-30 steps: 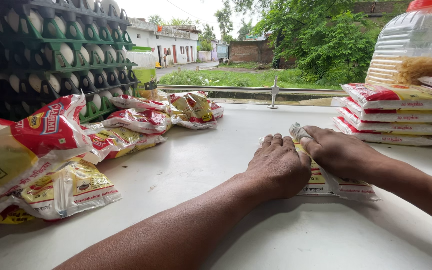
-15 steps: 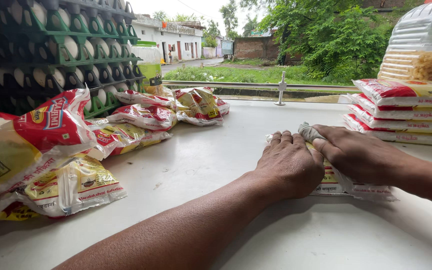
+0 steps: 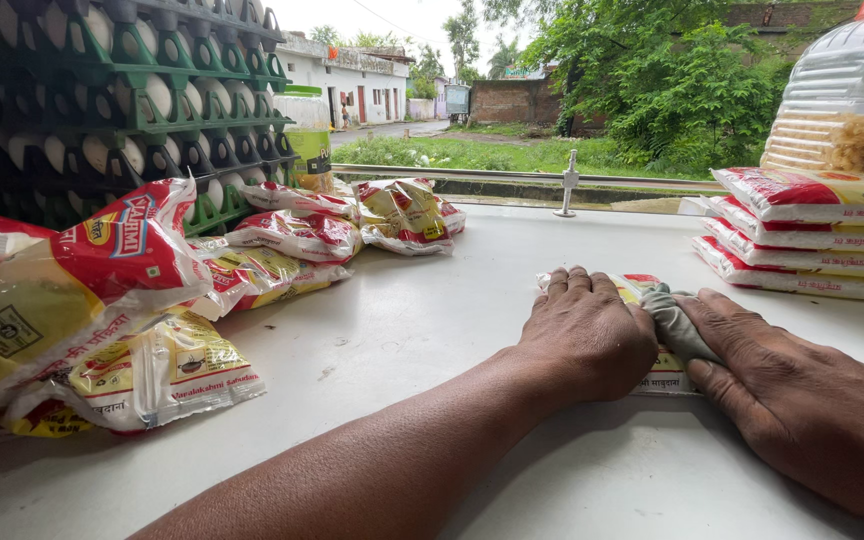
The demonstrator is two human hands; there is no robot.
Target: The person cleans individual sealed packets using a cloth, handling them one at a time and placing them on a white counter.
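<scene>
Flat food packet (image 3: 660, 372) on white worktop (image 3: 422, 330), mostly hidden under both hands. Left hand (image 3: 584, 335) flat on packet, fingers together, pointing 12 o'clock. Right hand (image 3: 787, 390) at 3 o'clock, fingers pressing grey cloth (image 3: 674, 322) onto packet. Long axis: cannot tell.

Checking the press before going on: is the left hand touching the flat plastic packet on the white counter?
Touching. The head view shows the left hand lying palm-down on the flat plastic packet, with no gap between them.
</scene>
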